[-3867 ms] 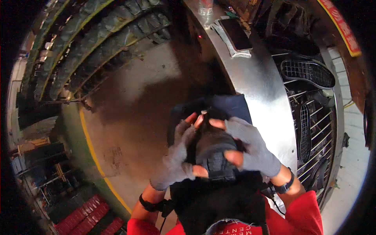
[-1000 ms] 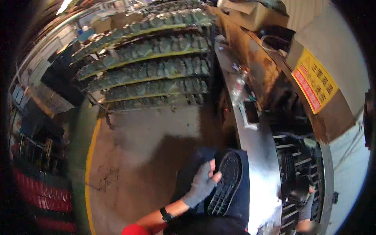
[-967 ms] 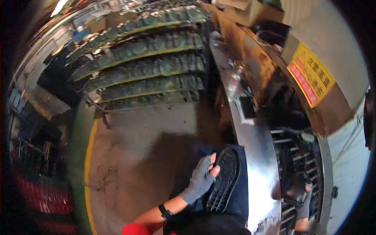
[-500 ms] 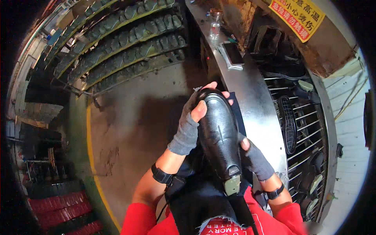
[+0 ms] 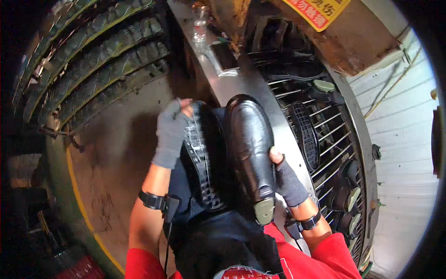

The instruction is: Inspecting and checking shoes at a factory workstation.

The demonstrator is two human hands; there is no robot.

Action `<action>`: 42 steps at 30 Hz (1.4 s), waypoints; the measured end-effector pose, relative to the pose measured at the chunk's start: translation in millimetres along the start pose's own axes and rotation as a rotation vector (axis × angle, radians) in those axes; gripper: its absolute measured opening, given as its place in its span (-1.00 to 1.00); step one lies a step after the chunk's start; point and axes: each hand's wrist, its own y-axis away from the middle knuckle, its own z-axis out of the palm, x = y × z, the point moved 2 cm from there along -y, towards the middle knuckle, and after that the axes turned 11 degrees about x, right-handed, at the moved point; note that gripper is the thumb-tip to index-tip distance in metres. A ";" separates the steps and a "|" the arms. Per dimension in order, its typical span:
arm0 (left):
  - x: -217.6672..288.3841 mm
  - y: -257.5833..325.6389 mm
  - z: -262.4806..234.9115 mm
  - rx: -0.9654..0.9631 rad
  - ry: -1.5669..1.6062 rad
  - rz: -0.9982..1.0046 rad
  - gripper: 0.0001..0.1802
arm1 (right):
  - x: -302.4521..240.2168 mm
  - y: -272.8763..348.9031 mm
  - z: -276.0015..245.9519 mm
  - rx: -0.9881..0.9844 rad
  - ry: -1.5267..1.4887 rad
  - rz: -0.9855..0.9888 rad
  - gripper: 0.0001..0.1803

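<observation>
A workshop floor spreads out on the left, crossed by a curved yellow line; tiered shelves packed with rows of dark, shoe-like forms stand at the upper left; a metal ledge runs down from the top middle past the person's right side, bearing a clear bottle and, nearer, a dark phone-like slab on a pale folded cloth.

Over the person's lap, two pieces stand side by side, toes pointing away; the left hand, in a grey fingerless glove, curls round the outer edge of a black sole, its fingertips near the toe end, its thumb hidden; the sole's gridded face shows, tilted toward the left; the right hand, gloved likewise, grips the black shoe by its right side, thumb against the leather and the other fingers out of sight; a pale green block juts from the shoe's heel end.

Beyond the ledge, a rack of metal bars holds another gridded sole and, lower down, dark shoes; a yellow and red sign hangs above.
</observation>
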 end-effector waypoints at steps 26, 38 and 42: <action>66.3 45.8 -14.0 -0.426 0.848 -0.219 -0.08 | 65.5 -41.3 41.3 -0.247 0.065 0.039 -0.12; 100.3 93.1 -56.9 -0.120 0.465 -0.021 0.60 | 26.6 -0.7 86.2 -0.341 0.481 -0.223 -0.27; 86.2 100.2 -74.0 -0.046 0.699 -0.032 0.72 | 12.7 19.0 102.2 -0.373 0.702 -0.343 -0.26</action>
